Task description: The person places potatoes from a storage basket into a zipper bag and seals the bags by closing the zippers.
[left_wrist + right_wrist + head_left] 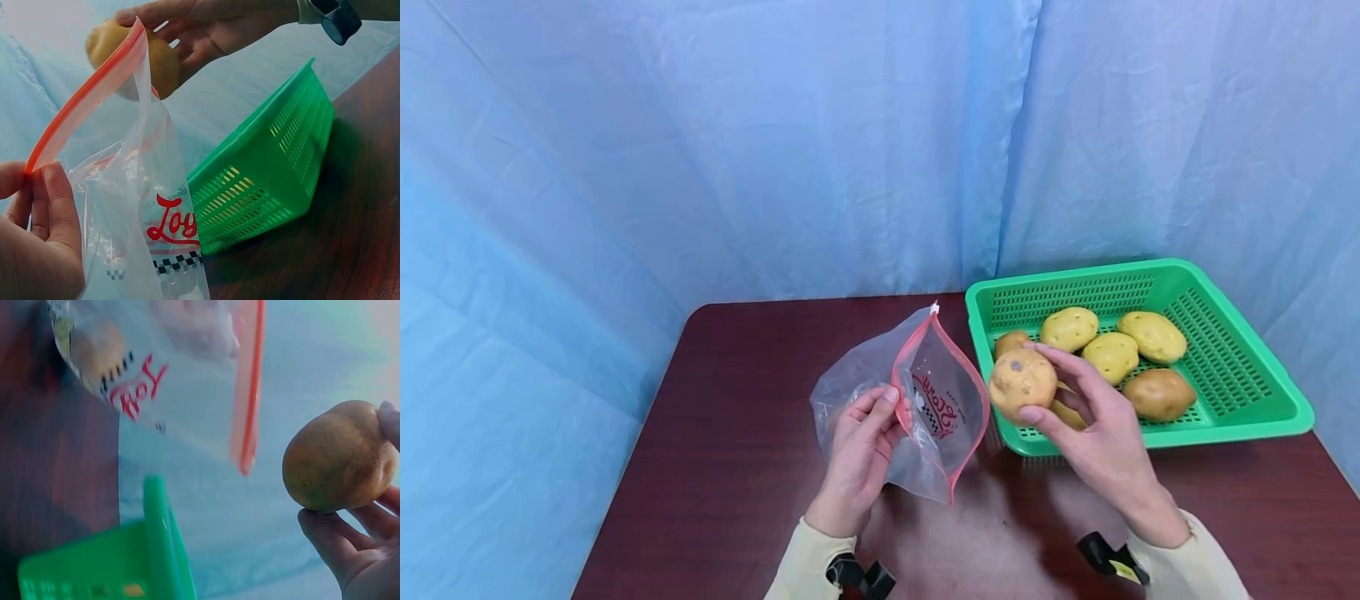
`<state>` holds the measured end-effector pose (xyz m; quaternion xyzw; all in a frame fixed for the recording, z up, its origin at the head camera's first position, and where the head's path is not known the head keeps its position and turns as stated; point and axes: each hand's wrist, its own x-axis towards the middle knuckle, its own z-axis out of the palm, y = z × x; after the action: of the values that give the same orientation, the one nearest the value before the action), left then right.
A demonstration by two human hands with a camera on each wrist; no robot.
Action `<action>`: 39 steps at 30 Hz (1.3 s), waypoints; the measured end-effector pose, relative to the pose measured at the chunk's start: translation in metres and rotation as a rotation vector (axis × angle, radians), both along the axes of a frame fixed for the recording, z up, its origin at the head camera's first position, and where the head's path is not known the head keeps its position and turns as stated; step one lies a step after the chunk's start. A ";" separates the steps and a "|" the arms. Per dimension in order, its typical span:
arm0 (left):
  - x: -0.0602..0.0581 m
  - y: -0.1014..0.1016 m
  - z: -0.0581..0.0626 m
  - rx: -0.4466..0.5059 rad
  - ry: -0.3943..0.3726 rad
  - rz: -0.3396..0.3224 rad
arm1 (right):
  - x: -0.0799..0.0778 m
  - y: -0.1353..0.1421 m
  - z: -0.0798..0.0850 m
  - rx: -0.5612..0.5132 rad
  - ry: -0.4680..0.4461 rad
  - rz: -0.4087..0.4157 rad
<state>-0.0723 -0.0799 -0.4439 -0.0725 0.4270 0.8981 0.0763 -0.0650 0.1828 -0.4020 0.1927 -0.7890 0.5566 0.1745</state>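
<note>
My left hand (pixel 859 454) pinches the rim of a clear zip bag (pixel 865 358) with red zip edges and red lettering. The bag's mouth gapes toward the right, and a white slider (pixel 934 308) sits at its top corner. In my right hand (pixel 1105 442) is a tan, round potato (pixel 1022 386), gripped between thumb and fingers. It hangs just right of the bag's mouth, above the left edge of a green basket (pixel 1225 434). Through the plastic in the right wrist view shows a blurred brownish shape (pixel 97 350); I cannot tell what it is.
Inside the perforated basket lie several potatoes, among them a yellow potato (pixel 1152 337) and a brown potato (pixel 1160 395). The dark wood table (pixel 737 467) extends to the left of the bag. Behind it hangs a blue curtain (pixel 820 150).
</note>
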 end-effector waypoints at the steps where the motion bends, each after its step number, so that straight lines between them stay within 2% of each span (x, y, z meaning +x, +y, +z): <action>1: 0.000 0.000 0.000 0.001 0.001 0.001 | 0.000 -0.004 -0.001 -0.003 0.002 0.008; 8: 0.000 0.001 0.001 -0.006 -0.012 0.004 | -0.005 -0.026 -0.009 -0.046 0.006 0.051; 14: 0.000 0.001 0.002 -0.001 -0.009 0.011 | -0.006 -0.041 -0.014 -0.018 -0.035 0.034; 19: 0.001 0.002 0.002 0.018 -0.001 0.016 | -0.009 -0.050 -0.021 0.031 -0.020 0.011; 22: 0.001 0.002 0.003 0.016 -0.001 0.017 | -0.010 -0.052 -0.025 0.090 0.008 -0.030; 28: 0.000 0.003 0.002 0.011 0.000 0.019 | -0.012 -0.054 -0.033 0.278 0.061 -0.113; 34: -0.002 0.003 0.002 0.029 0.012 0.016 | -0.014 -0.054 -0.037 0.387 0.123 -0.113; 39: -0.002 0.002 0.003 0.012 0.025 0.034 | -0.013 -0.050 -0.037 0.410 0.152 -0.094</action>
<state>-0.0745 -0.0779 -0.4407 -0.0679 0.4213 0.9026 0.0562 -0.0776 0.1332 -0.4390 0.2284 -0.8783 0.3598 0.2166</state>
